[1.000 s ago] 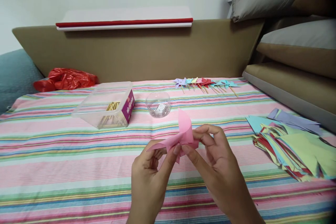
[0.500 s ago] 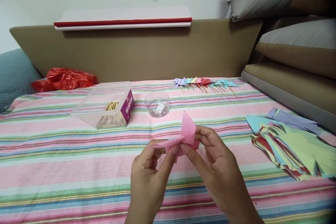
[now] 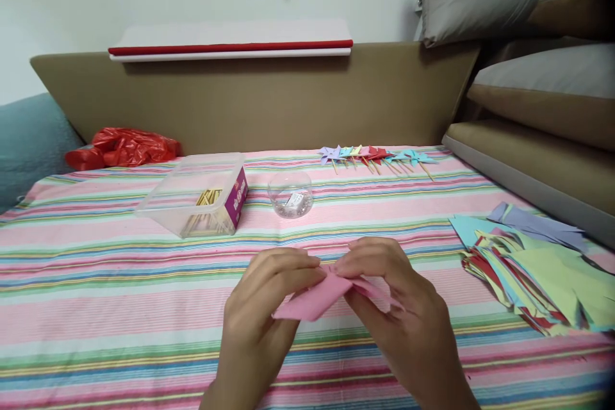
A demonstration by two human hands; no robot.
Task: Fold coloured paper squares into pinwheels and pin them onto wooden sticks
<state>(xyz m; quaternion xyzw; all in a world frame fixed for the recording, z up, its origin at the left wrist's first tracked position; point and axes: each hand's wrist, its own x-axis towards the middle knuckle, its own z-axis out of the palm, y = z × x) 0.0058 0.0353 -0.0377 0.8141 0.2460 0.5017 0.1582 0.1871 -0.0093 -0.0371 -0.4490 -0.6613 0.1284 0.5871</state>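
We note the left hand (image 3: pixel 259 307) nearly closed, fingers curled over the folded pink paper (image 3: pixel 317 298); its thumb tip is hidden. The right hand (image 3: pixel 408 314) is half curled, gripping the same piece with thumb beneath and fingertips above. The paper sits between both hands. Versus half a second ago, we see it tipped over: fingers now on top, thumbs lower, upright blade no longer showing.
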